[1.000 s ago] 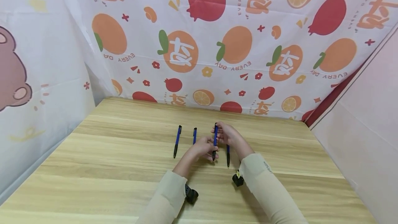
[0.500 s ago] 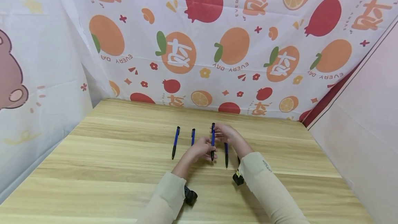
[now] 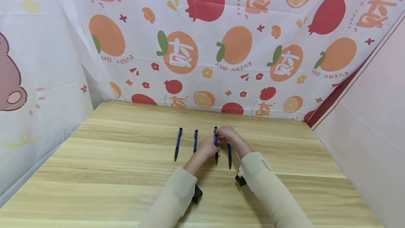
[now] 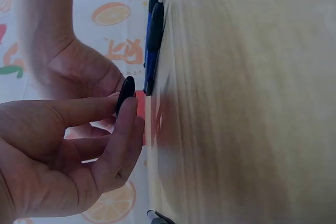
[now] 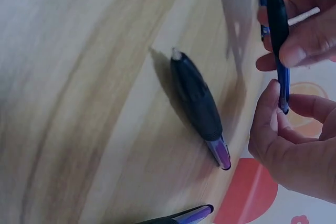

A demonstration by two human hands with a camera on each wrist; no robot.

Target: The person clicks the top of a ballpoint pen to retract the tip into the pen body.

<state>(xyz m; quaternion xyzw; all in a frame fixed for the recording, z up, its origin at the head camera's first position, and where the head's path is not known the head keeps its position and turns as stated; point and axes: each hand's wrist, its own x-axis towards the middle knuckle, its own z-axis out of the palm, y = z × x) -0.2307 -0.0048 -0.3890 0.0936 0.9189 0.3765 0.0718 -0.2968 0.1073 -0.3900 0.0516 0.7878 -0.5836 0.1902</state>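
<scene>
Both hands hold one blue-and-black ballpoint pen [image 3: 216, 139] between them, above the wooden table. My left hand [image 3: 207, 147] pinches its black grip end between thumb and fingers, as the left wrist view also shows. At the clip end, my right hand [image 3: 228, 134] pinches the pen with thumb and fingertip; the right wrist view shows this. Two similar pens lie to the left, the outer pen [image 3: 178, 144] in full sight and the inner pen [image 3: 195, 139] partly covered by my left hand. Another pen [image 3: 230, 156] lies under my right hand, its upper part hidden.
One more pen [image 5: 191, 215] shows at the bottom of the right wrist view. The wooden table [image 3: 126, 171] ends at a fruit-printed curtain [image 3: 209, 59] behind. A pale sheet [image 3: 47, 80] hangs at the left, and a pale wall [image 3: 373, 122] stands at the right.
My left hand and forearm have shifted slightly right and turned, covering more of the hand's fingers. My right hand stays at the clip end. The held pen remains nearly in place.
</scene>
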